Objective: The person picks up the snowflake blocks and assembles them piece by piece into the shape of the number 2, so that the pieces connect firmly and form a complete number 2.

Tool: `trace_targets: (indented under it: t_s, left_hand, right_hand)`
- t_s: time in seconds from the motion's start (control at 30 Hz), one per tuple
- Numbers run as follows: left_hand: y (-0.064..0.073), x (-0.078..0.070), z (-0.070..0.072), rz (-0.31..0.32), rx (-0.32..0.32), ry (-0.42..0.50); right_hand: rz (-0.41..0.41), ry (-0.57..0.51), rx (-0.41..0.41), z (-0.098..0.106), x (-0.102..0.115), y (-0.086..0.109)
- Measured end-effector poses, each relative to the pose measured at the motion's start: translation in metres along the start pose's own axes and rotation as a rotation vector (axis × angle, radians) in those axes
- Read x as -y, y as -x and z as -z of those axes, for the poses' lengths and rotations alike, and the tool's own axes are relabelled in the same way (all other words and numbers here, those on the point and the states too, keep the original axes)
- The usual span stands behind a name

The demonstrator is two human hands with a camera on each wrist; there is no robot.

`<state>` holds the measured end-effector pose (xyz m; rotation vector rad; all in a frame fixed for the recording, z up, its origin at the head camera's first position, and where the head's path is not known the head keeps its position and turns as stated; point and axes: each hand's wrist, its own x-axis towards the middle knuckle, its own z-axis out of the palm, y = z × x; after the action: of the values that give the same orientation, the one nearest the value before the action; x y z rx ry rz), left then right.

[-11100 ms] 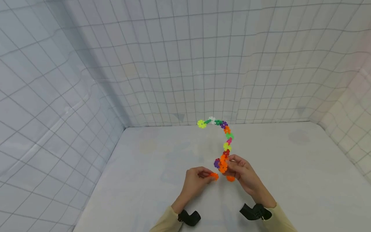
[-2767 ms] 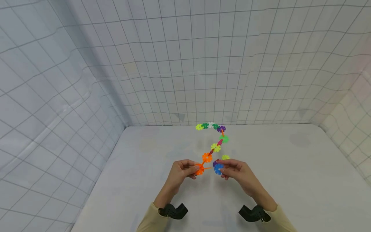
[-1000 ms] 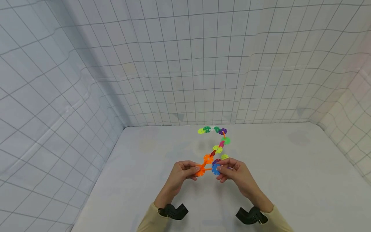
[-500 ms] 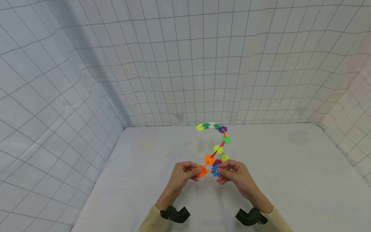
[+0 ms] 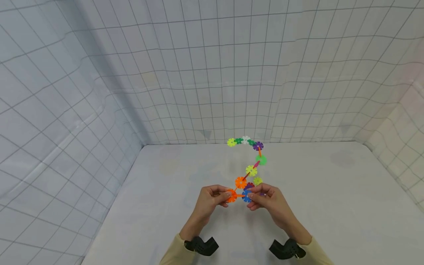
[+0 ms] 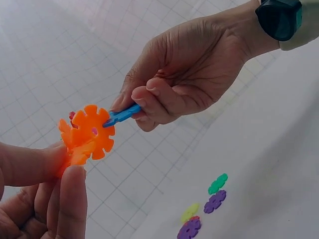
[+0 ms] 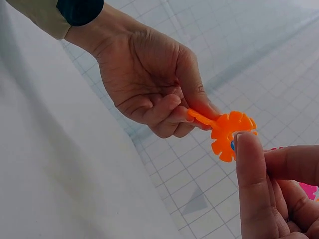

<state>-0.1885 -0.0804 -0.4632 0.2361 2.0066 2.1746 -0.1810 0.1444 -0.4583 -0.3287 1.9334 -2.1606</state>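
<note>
My left hand (image 5: 212, 198) pinches an orange notched snowflake disc (image 5: 232, 196) near the lower end of a chain of linked discs. My right hand (image 5: 269, 197) pinches a blue snowflake disc (image 5: 245, 197) between thumb and finger. In the left wrist view the blue disc (image 6: 122, 115) meets the rim of an upright orange disc (image 6: 102, 142); how deep the notches sit is unclear. The chain rises away from the hands through a yellow disc (image 5: 251, 170), a light green disc (image 5: 261, 159) and a purple disc (image 5: 258, 146), ending in a yellow-green disc (image 5: 231, 142).
Loose discs lie on the white table (image 5: 159, 206) beyond and under my right hand, among them a yellow-green disc (image 5: 257, 180). The left wrist view shows a loose green disc (image 6: 218, 183) and a purple disc (image 6: 215, 201). Grid-patterned cloth (image 5: 212, 92) encloses the table.
Earlier my left hand held a single orange disc and my right hand the chain. Later my left hand held the chain; the blue disc in my right hand has moved left against its orange end.
</note>
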Motion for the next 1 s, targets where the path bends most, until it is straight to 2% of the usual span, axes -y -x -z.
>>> trace_targets:
  t_s: [0.43,0.73,0.9,1.0]
  left_hand:
    - [0.000,0.001,0.001,-0.010,0.008,-0.043]
    - [0.000,-0.004,0.009,-0.012,-0.027,-0.066]
    - [-0.001,-0.005,0.013,-0.010,-0.037,-0.052]
    - [-0.002,-0.005,0.015,-0.001,-0.040,-0.046]
  right_hand:
    - [-0.055,0.089,0.002,0.005,0.001,-0.004]
    - [-0.079,0.171,-0.067,0.023,-0.008,-0.011]
    - [-0.078,0.297,-0.150,0.036,-0.014,-0.017]
    - [-0.077,0.414,-0.185,0.043,-0.019,-0.021]
